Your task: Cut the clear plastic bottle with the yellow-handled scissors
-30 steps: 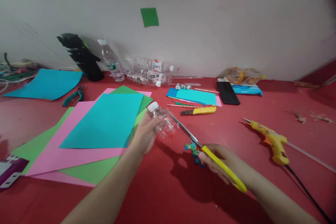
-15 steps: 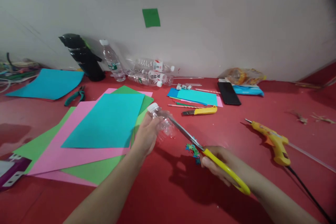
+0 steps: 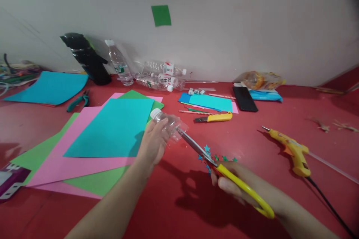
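Observation:
A clear plastic bottle piece [image 3: 171, 124] with a white cap is held up over the red table, its cap toward the upper left. My left hand [image 3: 154, 140] is closed round it just below the cap. In my right hand [image 3: 238, 179] are scissors [image 3: 196, 146] with yellow handles, their blades pointing to the upper left. The blade tips are at the lower right side of the plastic piece; whether they touch it is hard to tell. Small star shapes [image 3: 206, 148] in blue, green and red lie on the table behind the scissors.
Coloured sheets [image 3: 112, 130] cover the left of the red table [image 3: 157, 209]. A yellow cutter [image 3: 217, 118], smaller papers [image 3: 211, 101] and a phone [image 3: 245, 99] lie ahead. At the right rests a glue gun [image 3: 291, 151]. Bottles [image 3: 159, 82] and a black flask [image 3: 86, 59] are by the wall.
My left hand and the bottle piece have shifted slightly left, and the piece has turned. The scissors have moved a little down and left at the tips. More stars show beside my right hand.

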`<state>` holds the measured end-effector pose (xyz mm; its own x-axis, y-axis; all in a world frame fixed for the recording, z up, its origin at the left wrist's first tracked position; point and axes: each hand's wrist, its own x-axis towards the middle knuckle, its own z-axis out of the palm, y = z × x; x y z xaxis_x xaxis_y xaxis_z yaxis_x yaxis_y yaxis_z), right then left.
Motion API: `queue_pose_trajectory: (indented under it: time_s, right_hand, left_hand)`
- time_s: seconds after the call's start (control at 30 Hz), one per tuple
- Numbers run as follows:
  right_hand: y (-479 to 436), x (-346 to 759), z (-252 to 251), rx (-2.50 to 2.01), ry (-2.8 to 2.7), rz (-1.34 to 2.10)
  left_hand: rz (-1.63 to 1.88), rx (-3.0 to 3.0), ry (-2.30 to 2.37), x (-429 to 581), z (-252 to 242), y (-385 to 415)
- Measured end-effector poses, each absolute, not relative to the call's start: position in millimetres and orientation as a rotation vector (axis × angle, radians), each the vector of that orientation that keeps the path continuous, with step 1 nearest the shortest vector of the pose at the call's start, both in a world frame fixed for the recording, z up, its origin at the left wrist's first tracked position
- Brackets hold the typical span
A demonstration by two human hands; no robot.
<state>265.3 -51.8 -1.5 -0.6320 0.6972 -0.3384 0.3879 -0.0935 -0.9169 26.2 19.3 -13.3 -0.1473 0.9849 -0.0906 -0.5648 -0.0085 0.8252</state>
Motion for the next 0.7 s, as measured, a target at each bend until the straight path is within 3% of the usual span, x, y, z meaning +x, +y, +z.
queue_pose_trajectory:
  time_s: [0.7]
  right_hand:
    - [-54.5, 261.7, 0.8, -1.211, -1.826, 1.851]
  left_hand:
    - [1.537, 0.709, 0.891, 33.5, -14.8, 14.8]
